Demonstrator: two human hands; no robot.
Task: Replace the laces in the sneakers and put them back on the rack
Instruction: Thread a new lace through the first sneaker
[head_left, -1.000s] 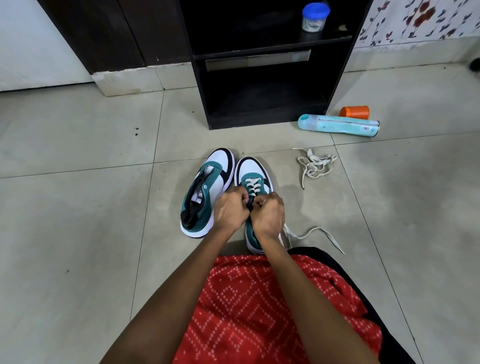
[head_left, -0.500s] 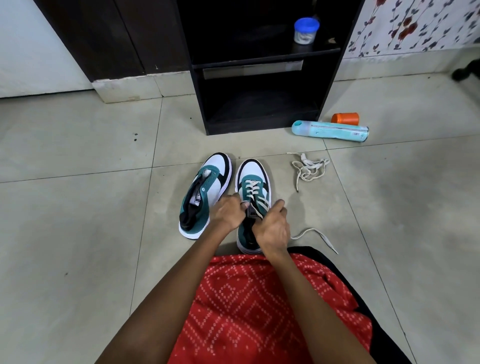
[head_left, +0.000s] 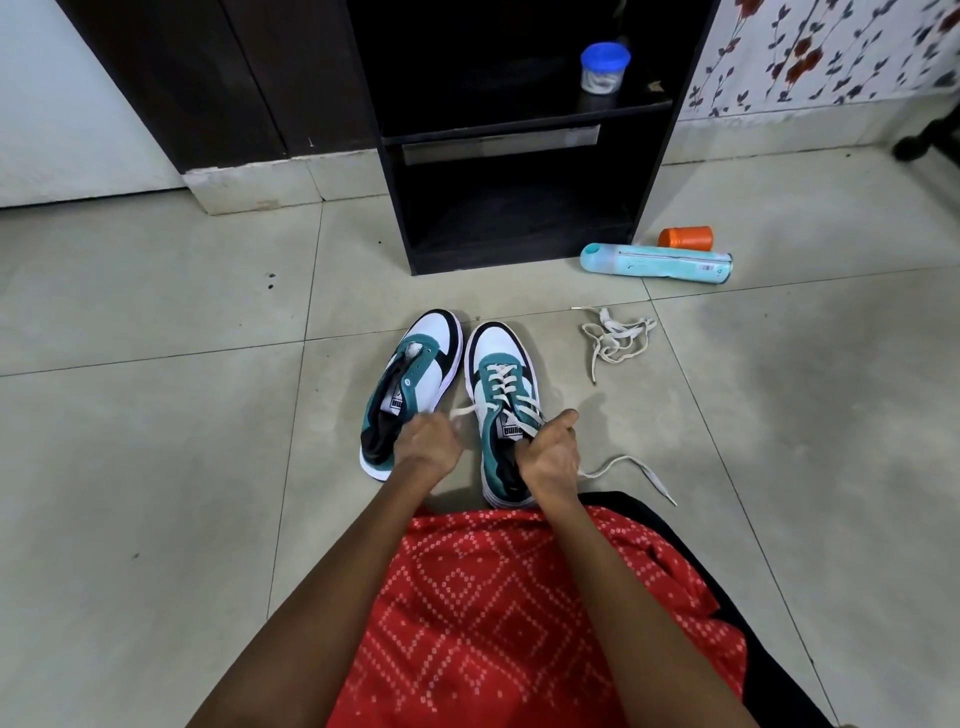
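Two teal, white and black sneakers stand side by side on the tiled floor. The left sneaker (head_left: 415, 382) has no lace. The right sneaker (head_left: 503, 395) carries a cream lace threaded through most of its eyelets. My left hand (head_left: 427, 440) is closed on the lace's left end, which stretches from the shoe. My right hand (head_left: 551, 451) grips the lace's right end at the shoe's tongue, and the loose tail (head_left: 631, 470) trails right across the floor. A second loose lace (head_left: 617, 338) lies bunched on the floor to the right.
A black open shoe rack (head_left: 519, 228) stands straight ahead, with a blue-lidded jar (head_left: 602, 67) on its upper shelf. A light blue bottle (head_left: 657, 262) and an orange cap (head_left: 685, 238) lie right of the rack. My red-patterned lap (head_left: 519, 613) fills the foreground.
My hands, pressed together over the right sneaker a second ago, have pulled apart, left hand leftwards and right hand rightwards, drawing the lace ends out taut.
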